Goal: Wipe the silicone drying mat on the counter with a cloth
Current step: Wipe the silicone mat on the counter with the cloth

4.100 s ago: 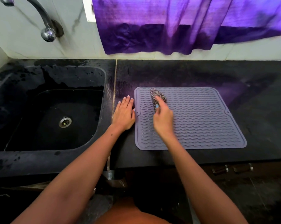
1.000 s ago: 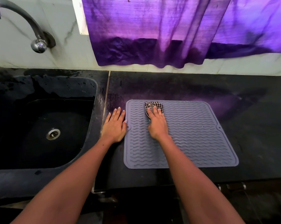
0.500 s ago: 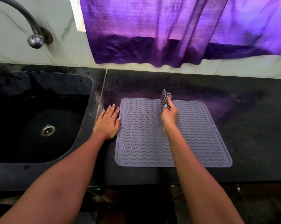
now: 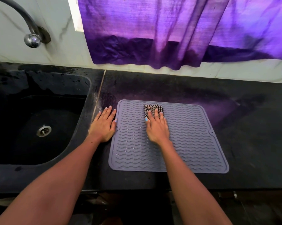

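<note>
The right hand (image 4: 158, 127) has dropped flat again, pressing the checked cloth (image 4: 153, 108) onto the silicone drying mat (image 4: 193, 135) at frame centre; the left hand (image 4: 103, 125) lies flat beside it. Mid-wipe; next, a pull toward the near edge.

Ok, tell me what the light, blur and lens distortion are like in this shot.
Head view: purple light comes through the curtain and tints the black counter behind the mat; the tap shows a small bright glare; the wide lens bows the counter's edges; the right hand on the cloth is slightly soft.

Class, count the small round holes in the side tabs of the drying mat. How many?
2: one hole on the left edge beside the left hand, one hole on the right edge.
</note>
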### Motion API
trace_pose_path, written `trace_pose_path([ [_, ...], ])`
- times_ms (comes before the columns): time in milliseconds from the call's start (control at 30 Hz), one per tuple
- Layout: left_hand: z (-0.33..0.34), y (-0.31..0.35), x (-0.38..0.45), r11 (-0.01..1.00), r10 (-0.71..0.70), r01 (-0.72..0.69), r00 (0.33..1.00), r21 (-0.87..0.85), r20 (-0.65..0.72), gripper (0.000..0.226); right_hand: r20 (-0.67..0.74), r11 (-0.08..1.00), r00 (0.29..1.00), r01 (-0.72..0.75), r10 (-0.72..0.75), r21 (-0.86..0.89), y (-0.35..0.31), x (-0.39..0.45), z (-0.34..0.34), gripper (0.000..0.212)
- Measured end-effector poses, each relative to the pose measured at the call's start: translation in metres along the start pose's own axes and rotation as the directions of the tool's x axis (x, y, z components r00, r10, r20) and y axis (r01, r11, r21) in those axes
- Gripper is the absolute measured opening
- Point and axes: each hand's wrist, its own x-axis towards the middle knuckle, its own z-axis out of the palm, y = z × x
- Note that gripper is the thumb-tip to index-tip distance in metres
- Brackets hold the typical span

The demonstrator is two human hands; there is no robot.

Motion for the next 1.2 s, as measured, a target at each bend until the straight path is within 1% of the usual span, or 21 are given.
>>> trace_pose_path([
  [100, 0.0, 0.0, 0.0, 1.0, 0.0, 0.0, 1.0, 0.005, -0.004, 0.085, -0.027, 1.0, 1.0, 0.005, -0.005, -0.013, 0.002, 0.002, 0.002, 0.052],
  [200, -0.001, 0.0, 0.0, 1.0, 0.001, -0.001, 1.0, 0.003, 0.0, 0.085, -0.066, 0.999, 0.998, 0.005, -0.008, -0.041, 0.002, 0.003, 0.001, 0.059],
  [267, -0.001, 0.0, 0.0, 1.0, 0.002, -0.002, 1.0, 0.003, -0.008, 0.085, -0.134, 1.0, 0.991, -0.001, -0.002, -0.021, -0.001, 0.002, -0.001, 0.061],
  [300, -0.001, -0.001, 0.0, 1.0, 0.003, -0.003, 1.0, 0.001, -0.011, 0.085, -0.17, 0.999, 0.985, -0.006, 0.013, 0.041, -0.003, 0.001, -0.005, 0.059],
  [333, -0.001, -0.001, 0.0, 1.0, 0.005, -0.005, 1.0, 0.0, -0.012, 0.086, -0.19, 0.987, 0.98, -0.024, 0.055, 0.159, -0.003, 0.001, -0.011, 0.057],
  [367, -0.001, -0.001, 0.0, 1.0, 0.006, -0.006, 1.0, -0.001, -0.011, 0.086, -0.186, 0.942, 0.975, -0.056, 0.123, 0.331, -0.003, 0.002, -0.017, 0.052],
  [400, -0.001, -0.001, 0.0, 1.0, 0.007, -0.007, 1.0, -0.001, -0.01, 0.086, -0.159, 0.844, 0.965, -0.093, 0.206, 0.528, -0.001, 0.003, -0.026, 0.047],
  [433, -0.001, -0.001, 0.0, 1.0, 0.006, -0.006, 1.0, -0.002, -0.01, 0.085, -0.137, 0.711, 0.95, -0.111, 0.282, 0.694, 0.002, 0.005, -0.035, 0.042],
  [467, -0.001, -0.001, 0.0, 1.0, 0.005, -0.005, 1.0, -0.001, -0.008, 0.085, -0.146, 0.609, 0.925, -0.107, 0.351, 0.786, 0.006, 0.007, -0.041, 0.04],
  [500, -0.001, -0.001, 0.0, 1.0, 0.007, -0.007, 1.0, 0.0, -0.007, 0.085, -0.178, 0.585, 0.899, -0.102, 0.4, 0.804, 0.01, 0.008, -0.047, 0.039],
  [533, 0.0, -0.001, 0.0, 1.0, 0.009, -0.009, 1.0, 0.002, -0.007, 0.084, -0.231, 0.65, 0.879, -0.111, 0.417, 0.752, 0.012, 0.007, -0.051, 0.039],
  [567, 0.0, -0.002, 0.0, 1.0, 0.01, -0.01, 1.0, 0.001, -0.011, 0.084, -0.297, 0.749, 0.869, -0.117, 0.395, 0.652, 0.014, 0.005, -0.053, 0.041],
  [600, 0.0, -0.002, 0.001, 1.0, 0.009, -0.009, 1.0, -0.002, -0.015, 0.084, -0.352, 0.842, 0.875, -0.108, 0.334, 0.529, 0.016, 0.003, -0.052, 0.044],
  [633, 0.001, -0.002, 0.001, 1.0, 0.01, -0.01, 1.0, -0.006, -0.016, 0.083, -0.378, 0.91, 0.889, -0.093, 0.259, 0.405, 0.017, -0.001, -0.048, 0.048],
  [700, 0.001, -0.003, 0.001, 1.0, 0.009, -0.009, 1.0, -0.01, -0.018, 0.082, -0.334, 0.983, 0.935, -0.067, 0.121, 0.17, 0.023, -0.004, -0.034, 0.056],
  [733, 0.001, -0.003, 0.001, 1.0, 0.009, -0.009, 1.0, -0.009, -0.017, 0.083, -0.274, 0.996, 0.959, -0.058, 0.074, 0.067, 0.026, -0.005, -0.025, 0.057],
  [800, 0.001, -0.003, 0.001, 1.0, 0.01, -0.01, 1.0, -0.004, -0.014, 0.082, -0.158, 0.996, 0.987, -0.048, 0.036, -0.072, 0.03, -0.006, -0.012, 0.054],
  [933, 0.0, -0.001, 0.001, 1.0, 0.002, -0.002, 1.0, 0.011, -0.001, 0.071, -0.054, 0.991, 0.998, -0.036, 0.029, -0.131, 0.031, -0.004, -0.01, 0.058],
  [1067, -0.001, 0.0, 0.0, 1.0, -0.003, 0.003, 1.0, 0.017, -0.004, 0.072, -0.062, 0.993, 0.998, -0.014, 0.006, -0.12, 0.035, -0.001, -0.012, 0.062],
  [1133, -0.001, 0.0, -0.001, 1.0, -0.002, 0.002, 1.0, 0.008, -0.011, 0.08, -0.085, 0.998, 0.996, -0.007, 0.003, -0.054, 0.037, 0.0, -0.015, 0.062],
  [1200, -0.002, 0.0, 0.0, 1.0, -0.001, 0.001, 1.0, 0.0, -0.008, 0.086, -0.139, 0.994, 0.99, -0.024, 0.038, 0.104, 0.037, 0.0, -0.018, 0.056],
])
